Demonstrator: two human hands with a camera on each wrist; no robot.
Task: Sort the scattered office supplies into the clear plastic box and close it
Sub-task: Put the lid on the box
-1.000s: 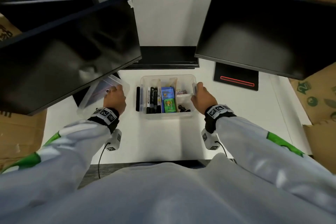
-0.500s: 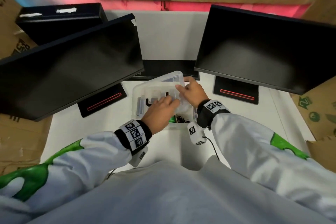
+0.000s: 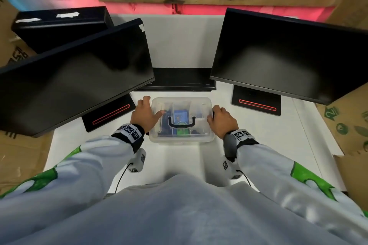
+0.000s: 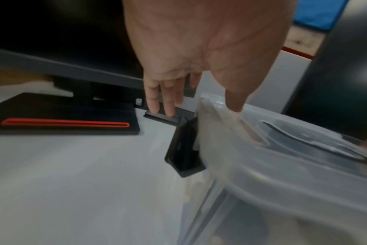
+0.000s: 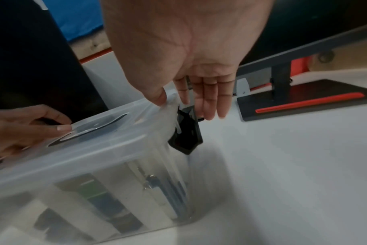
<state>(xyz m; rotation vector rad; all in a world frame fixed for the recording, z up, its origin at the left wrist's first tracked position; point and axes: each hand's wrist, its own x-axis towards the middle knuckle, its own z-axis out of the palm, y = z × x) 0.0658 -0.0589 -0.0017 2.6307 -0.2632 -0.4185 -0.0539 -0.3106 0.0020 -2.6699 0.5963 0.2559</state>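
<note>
Since half a second ago the lid has gone from tilted in both your hands to lying flat on the clear plastic box, and your hands have moved out to the box's two short ends.

Left hand: fingers straight and slightly apart, reaching down the outside of the left end; thumb lies on the lid top near its left edge. In the left wrist view the fingertips hang just above the black side latch, which stands swung out from the wall, not yet snapped.

Right hand: same pose mirrored, fingers straight and close together, thumb on the lid's right edge. The right latch sits just below the fingertips, also swung out.

Key relation: the box's long axis runs 9 to 3 o'clock, one latch at each end, each directly under the nearer hand. Judgement: the coming move is to fold both latches up over the lid rim; each hand serves its own side.

The black handle lies flat at the lid's centre. The sorted supplies show through the lid, in dividers.

Around: a monitor base at 9 o'clock, near your left hand; another at 2 o'clock, apart from your right. A flat black device lies at 12. Nothing stands between fingers and latches.
</note>
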